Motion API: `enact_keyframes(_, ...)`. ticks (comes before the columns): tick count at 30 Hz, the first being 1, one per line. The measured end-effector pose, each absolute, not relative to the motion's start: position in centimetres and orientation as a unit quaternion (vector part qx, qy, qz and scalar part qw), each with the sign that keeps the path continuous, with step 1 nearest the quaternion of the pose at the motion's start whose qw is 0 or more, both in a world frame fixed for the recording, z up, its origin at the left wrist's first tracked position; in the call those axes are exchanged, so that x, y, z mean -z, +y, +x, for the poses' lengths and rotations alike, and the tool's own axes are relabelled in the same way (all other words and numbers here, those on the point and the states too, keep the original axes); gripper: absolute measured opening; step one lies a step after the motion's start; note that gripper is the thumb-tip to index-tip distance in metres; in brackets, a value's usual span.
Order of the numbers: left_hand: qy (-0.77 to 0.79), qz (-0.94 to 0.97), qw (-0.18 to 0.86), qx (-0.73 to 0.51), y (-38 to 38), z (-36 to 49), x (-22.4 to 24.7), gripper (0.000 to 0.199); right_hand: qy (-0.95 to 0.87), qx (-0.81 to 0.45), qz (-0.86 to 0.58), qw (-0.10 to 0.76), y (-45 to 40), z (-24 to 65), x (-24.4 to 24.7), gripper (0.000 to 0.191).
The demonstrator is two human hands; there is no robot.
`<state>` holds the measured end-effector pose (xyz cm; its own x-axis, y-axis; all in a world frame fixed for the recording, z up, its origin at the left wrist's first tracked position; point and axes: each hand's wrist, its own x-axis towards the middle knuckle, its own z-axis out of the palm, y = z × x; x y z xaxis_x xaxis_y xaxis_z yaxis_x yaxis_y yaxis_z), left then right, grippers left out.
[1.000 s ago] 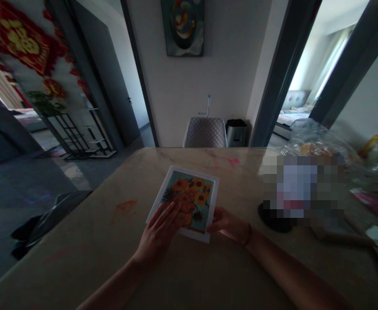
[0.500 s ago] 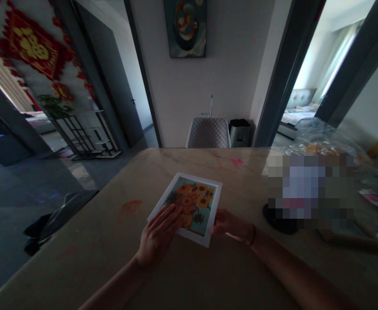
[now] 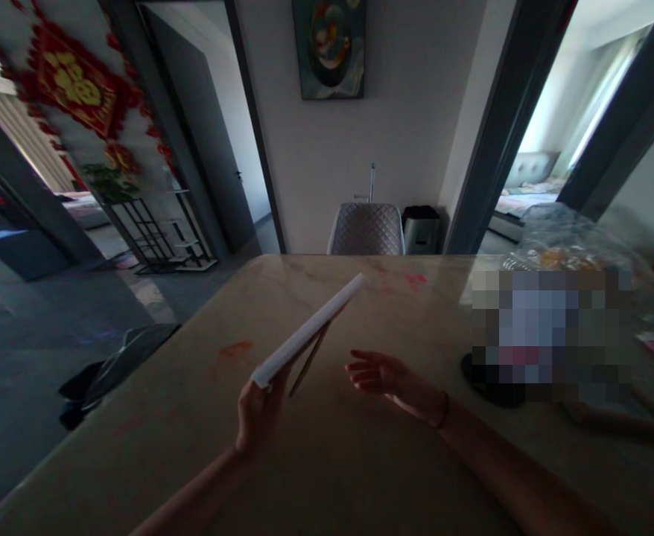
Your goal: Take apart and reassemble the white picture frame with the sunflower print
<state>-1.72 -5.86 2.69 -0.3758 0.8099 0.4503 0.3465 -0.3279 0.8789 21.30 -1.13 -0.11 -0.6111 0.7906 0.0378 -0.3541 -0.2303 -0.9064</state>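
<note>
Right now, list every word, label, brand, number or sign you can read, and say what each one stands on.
Nothing can be read for certain.
Gold sign on the red hanging ornament: too blurred to read.
White-edged card in the left hand: seen edge-on, no writing shows.
Pixelated patch on the table: unreadable.
</note>
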Motion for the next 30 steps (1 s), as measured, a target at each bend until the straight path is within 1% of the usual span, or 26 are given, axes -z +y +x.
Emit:
enact_keyframes(3, 0.573, 0.452, 0.214, -0.649, -5.7, -1.3, -2.9, 0.032, -0.488, -0.742, -0.247, 0.387, -1.2, 21.1, -0.1, 0.052)
enact_keyframes(7, 0.536, 0.391, 0.313, -0.68, -5.0, -1.6, -2.9, 0.039, -0.479, -0.738, -0.28, 0.385, -1.3, 20.8, -0.2, 0.044)
enact_keyframes(11, 0.5, 0.333, 0.405, -0.689, -5.1, -1.3, -3.3, 0.045, -0.468, -0.726, -0.301, 0.403, -1.2, 20.5, -0.1, 0.036)
enact_keyframes(13, 0.486, 0.314, 0.452, -0.678, -5.6, -0.9, -3.7, 0.046, -0.459, -0.721, -0.316, 0.413, -1.2, 20.2, -0.2, 0.036)
enact_keyframes(16, 0.475, 0.289, 0.505, -0.66, -6.2, -0.4, -3.9, 0.041, -0.452, -0.713, -0.33, 0.423, -1.2, 19.8, -0.1, 0.033)
enact_keyframes(19, 0.479, 0.274, 0.528, -0.646, -6.5, 0.0, -3.7, 0.036, -0.438, -0.715, -0.322, 0.44, -1.0, 19.7, 0.2, 0.026)
enact_keyframes(22, 0.485, 0.294, 0.541, -0.62, -6.6, 0.3, -3.2, 0.04, -0.405, -0.718, -0.318, 0.468, -0.8, 19.9, 0.8, 0.03)
enact_keyframes(26, 0.479, 0.341, 0.55, -0.593, -6.7, 0.2, -2.8, 0.044, -0.391, -0.71, -0.311, 0.496, -0.5, 20.3, 1.1, 0.028)
enact_keyframes(30, 0.477, 0.349, 0.502, -0.631, -6.4, -0.6, -3.0, 0.043, -0.407, -0.644, -0.363, 0.537, 0.0, 20.9, 1.2, 0.032)
